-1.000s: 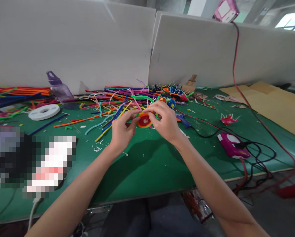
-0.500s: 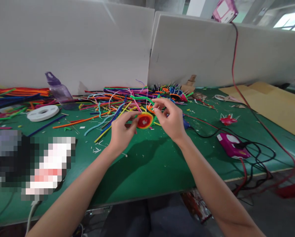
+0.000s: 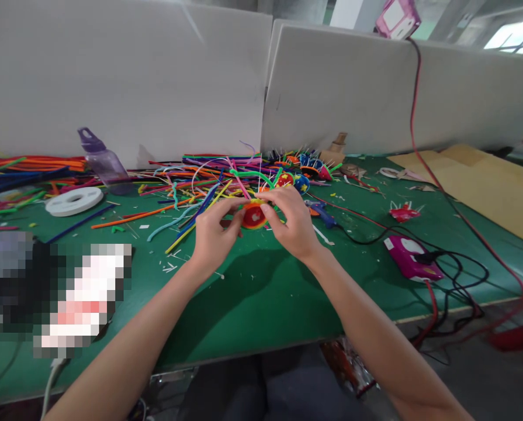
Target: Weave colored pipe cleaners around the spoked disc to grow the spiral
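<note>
Head view: fingers point(image 3: 273, 217) of two hands point(image 3: 212, 235) point(image 3: 294, 227) pinch one red disc point(image 3: 254, 217)

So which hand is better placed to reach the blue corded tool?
Likely the right hand: the blue corded tool lies near it. The left hand is farther; both are at the red piece.

This looks like a craft workshop. Fuzzy coloured stems point(image 3: 211, 174) and scraps point(image 3: 144, 226) litter a green workbench point(image 3: 252, 310), where a corded glue gun point(image 3: 325, 216) lies near a purple power socket point(image 3: 405, 255). Plain panels point(image 3: 125, 76) stand behind
</note>
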